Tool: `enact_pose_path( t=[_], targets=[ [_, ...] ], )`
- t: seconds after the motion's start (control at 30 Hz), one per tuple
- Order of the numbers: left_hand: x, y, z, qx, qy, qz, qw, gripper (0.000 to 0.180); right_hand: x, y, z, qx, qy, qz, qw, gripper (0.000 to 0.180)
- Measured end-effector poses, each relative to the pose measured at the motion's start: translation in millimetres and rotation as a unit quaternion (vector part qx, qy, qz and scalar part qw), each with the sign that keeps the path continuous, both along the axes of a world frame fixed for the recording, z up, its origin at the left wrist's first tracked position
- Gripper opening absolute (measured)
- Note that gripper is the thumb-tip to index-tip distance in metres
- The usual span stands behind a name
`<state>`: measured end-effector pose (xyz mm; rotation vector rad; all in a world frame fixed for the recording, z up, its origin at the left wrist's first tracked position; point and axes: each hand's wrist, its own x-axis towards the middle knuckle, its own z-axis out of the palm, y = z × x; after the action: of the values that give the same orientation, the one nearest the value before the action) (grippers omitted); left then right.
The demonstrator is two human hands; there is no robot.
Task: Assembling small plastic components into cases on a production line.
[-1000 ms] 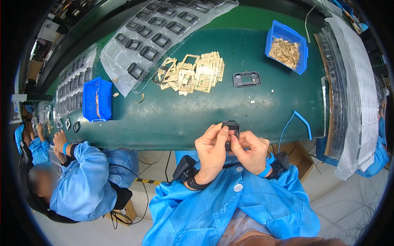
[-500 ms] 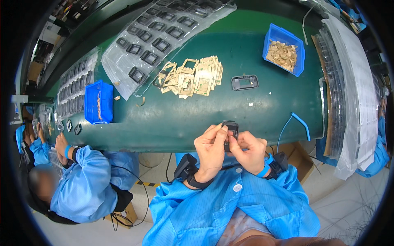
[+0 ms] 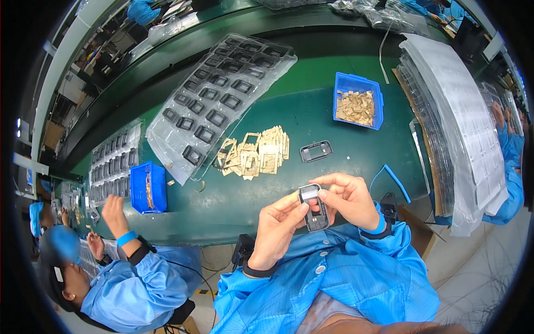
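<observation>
Just past the near edge of the green table, a black plastic housing (image 3: 318, 222) with a rectangular opening is held upright between both my hands. Its lower left side is gripped by my left hand (image 3: 278, 229), thumb on the face. My right hand (image 3: 350, 201) pinches the upper right part, thumb and fingers bent over the rim. A pale strip (image 3: 310, 193) shows in the upper end of the housing. Farther off on the table lies a similar black housing (image 3: 316, 158), flat. Left of that one is a pile of cream adhesive frames (image 3: 268, 151).
A blue bin (image 3: 337, 118) of tan scraps stands back right; another blue bin (image 3: 158, 196) stands left. A plastic tray (image 3: 218, 118) holds several black frames. Stacked trays (image 3: 439, 139) line the right. A blue coiled cord (image 3: 396, 183) lies nearby. A co-worker (image 3: 130, 286) sits at left.
The housing has turned so that more of its face shows, and my right fingers have moved up to its top end. My view has tilted up. The co-worker's hand is raised.
</observation>
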<state>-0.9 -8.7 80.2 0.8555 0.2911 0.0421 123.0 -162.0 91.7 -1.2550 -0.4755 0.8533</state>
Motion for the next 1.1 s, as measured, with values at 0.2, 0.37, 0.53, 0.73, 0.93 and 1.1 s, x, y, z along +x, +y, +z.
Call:
enact_pose_path(
  t=[0.2,0.37,0.53,0.73,0.93,1.1],
  targets=[
    [-5,2,2,-0.025,-0.022,-0.004,0.999,0.040,-2,-1,3,0.014,0.000,0.016,1.000,0.030],
    [-6,1,1,-0.018,-0.029,0.002,0.999,0.042,-3,-2,1,0.012,-0.015,0.017,1.000,0.031],
    [-8,-1,-2,-0.013,-0.025,0.005,1.000,0.042,-3,-3,-1,0.010,-0.023,0.019,0.999,0.031],
    [-8,-2,0,0.009,-0.015,0.009,1.000,0.043,-4,-5,-3,0.004,-0.030,0.017,0.999,0.031],
    [-9,-4,0,0.013,-0.015,0.008,1.000,0.043,-4,-7,-7,0.010,-0.036,0.016,0.999,0.031],
    [-8,-5,-3,0.023,-0.008,0.010,1.000,0.042,-6,-7,-10,0.012,-0.036,0.009,0.999,0.031]
  ],
)
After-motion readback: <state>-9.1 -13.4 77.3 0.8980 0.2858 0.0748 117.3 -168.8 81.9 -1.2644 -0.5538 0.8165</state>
